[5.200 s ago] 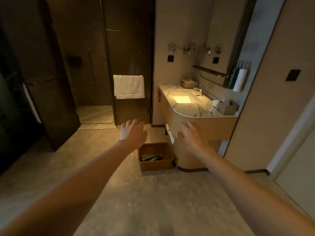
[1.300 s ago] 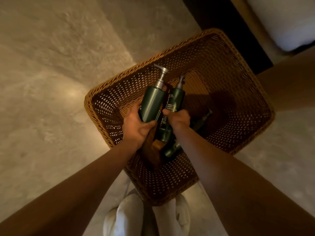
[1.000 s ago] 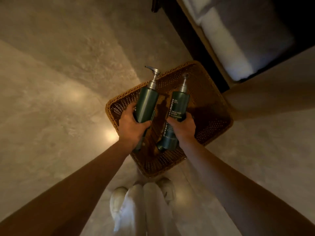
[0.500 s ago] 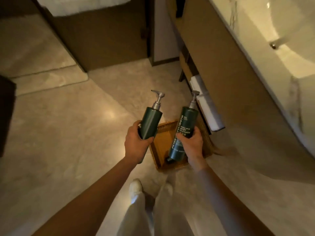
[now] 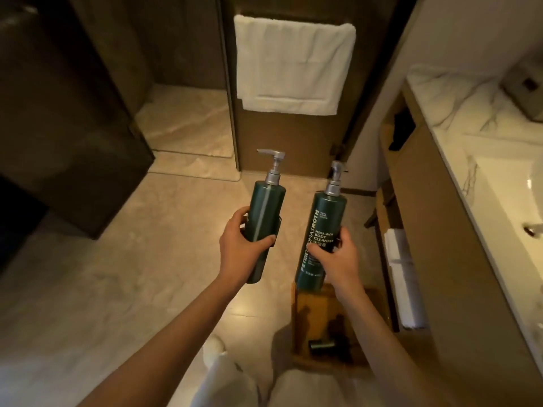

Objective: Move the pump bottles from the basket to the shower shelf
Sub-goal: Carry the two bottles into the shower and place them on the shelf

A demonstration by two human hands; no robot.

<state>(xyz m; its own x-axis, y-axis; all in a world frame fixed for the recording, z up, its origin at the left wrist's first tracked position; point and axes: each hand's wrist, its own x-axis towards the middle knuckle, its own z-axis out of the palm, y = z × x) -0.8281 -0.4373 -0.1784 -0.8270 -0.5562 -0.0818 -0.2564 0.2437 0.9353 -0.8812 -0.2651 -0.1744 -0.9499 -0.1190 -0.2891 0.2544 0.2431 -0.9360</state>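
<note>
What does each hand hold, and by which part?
The left hand grips one green bottle around its lower body; the right hand grips the labelled bottle around its middle.

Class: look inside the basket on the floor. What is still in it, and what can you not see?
One dark bottle lies in the basket. The right forearm covers the basket's right side, so what lies there cannot be seen.

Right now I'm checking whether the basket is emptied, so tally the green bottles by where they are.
Held in the left hand: 1 green pump bottle
Held in the right hand: 1 green pump bottle
Lying in the basket: 1 dark bottle, partly hidden
Total: 3
</note>
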